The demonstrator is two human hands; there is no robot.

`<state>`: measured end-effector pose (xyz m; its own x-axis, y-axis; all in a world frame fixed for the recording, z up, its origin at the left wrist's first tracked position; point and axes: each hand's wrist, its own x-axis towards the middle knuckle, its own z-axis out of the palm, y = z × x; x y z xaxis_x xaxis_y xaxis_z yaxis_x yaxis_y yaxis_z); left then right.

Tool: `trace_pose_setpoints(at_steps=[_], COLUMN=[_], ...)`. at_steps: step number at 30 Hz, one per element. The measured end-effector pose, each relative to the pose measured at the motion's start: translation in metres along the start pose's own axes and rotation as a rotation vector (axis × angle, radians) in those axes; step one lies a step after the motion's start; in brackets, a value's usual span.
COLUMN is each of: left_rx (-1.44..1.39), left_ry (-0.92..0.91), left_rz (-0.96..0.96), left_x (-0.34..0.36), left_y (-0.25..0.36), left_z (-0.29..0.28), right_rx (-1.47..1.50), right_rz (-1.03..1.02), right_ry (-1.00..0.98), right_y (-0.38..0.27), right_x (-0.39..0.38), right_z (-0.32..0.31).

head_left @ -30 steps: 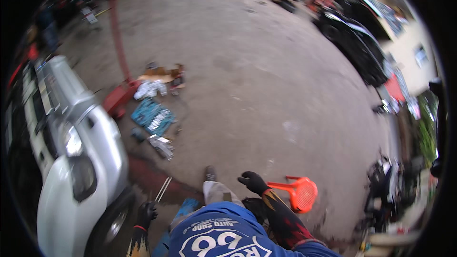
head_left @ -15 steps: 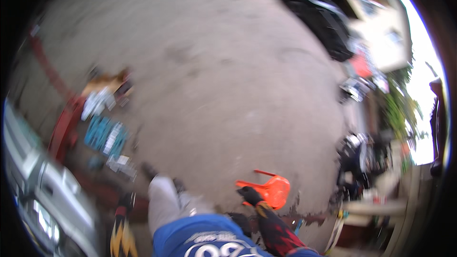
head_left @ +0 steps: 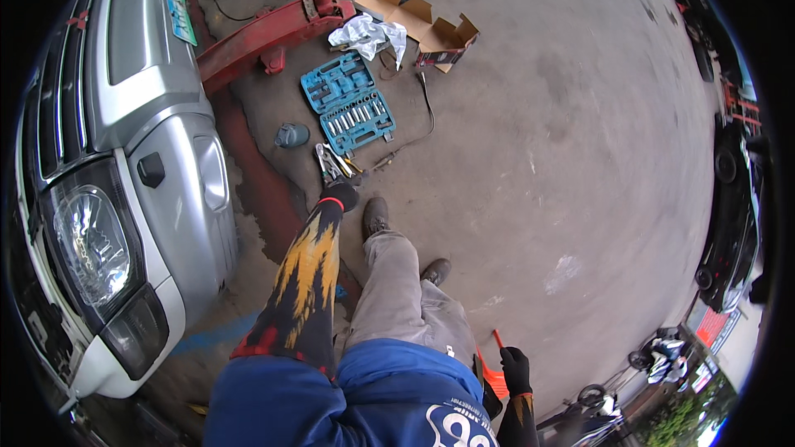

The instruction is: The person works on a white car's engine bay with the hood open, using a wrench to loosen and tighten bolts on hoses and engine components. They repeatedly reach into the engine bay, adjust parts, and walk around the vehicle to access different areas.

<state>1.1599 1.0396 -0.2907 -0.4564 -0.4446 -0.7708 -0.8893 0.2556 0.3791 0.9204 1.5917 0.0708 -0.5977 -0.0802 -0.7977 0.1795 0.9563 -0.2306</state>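
My gloved left hand (head_left: 341,194) reaches down beside a small pile of pliers and hand tools (head_left: 331,164); its fingers are hard to make out. Above it lies an open blue socket case (head_left: 353,126), with a grey-blue container (head_left: 292,135) to its left. My gloved right hand (head_left: 515,368) is low at right, fingers curled, in front of an orange plastic stool (head_left: 493,385); what it holds, if anything, is hidden. My boots (head_left: 376,215) are on the concrete below the tools.
A silver vehicle's front (head_left: 157,182) fills the left, beside a red lift arm (head_left: 257,43). An opened cardboard box (head_left: 439,37), crumpled plastic (head_left: 360,36) and a cable (head_left: 431,108) lie on the floor. A dark car (head_left: 729,215) and motorcycles (head_left: 646,360) stand at right.
The view has swung down and left toward the tools and vehicle. My left arm has stretched forward from low at left to the tools; my right hand now appears farther right.
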Motion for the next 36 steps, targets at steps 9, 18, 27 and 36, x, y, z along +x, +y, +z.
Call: trace_pose_setpoints(at_steps=[9,18,27,36], left_rx=[0.211,-0.692,-1.028,-0.306], left_ry=[-0.035,0.145,-0.033,0.158], left_rz=[0.239,-0.419,-0.193,-0.134], left_x=[-0.121,-0.086,-0.001,0.222], left_y=[-0.014,0.189,0.429,0.404], left_z=[-0.022,-0.15,-0.29,-0.371], right_rx=[0.035,-0.019,0.209,-0.567], right_rz=[-0.018,-0.121,-0.554,-0.948], right_ry=[-0.032,-0.058,-0.202,-0.795], right_y=[-0.081,-0.26,-0.765,-1.023], right_x=[0.107,0.35,0.447,0.412], right_z=[-0.112,-0.286,-0.4,-0.264])
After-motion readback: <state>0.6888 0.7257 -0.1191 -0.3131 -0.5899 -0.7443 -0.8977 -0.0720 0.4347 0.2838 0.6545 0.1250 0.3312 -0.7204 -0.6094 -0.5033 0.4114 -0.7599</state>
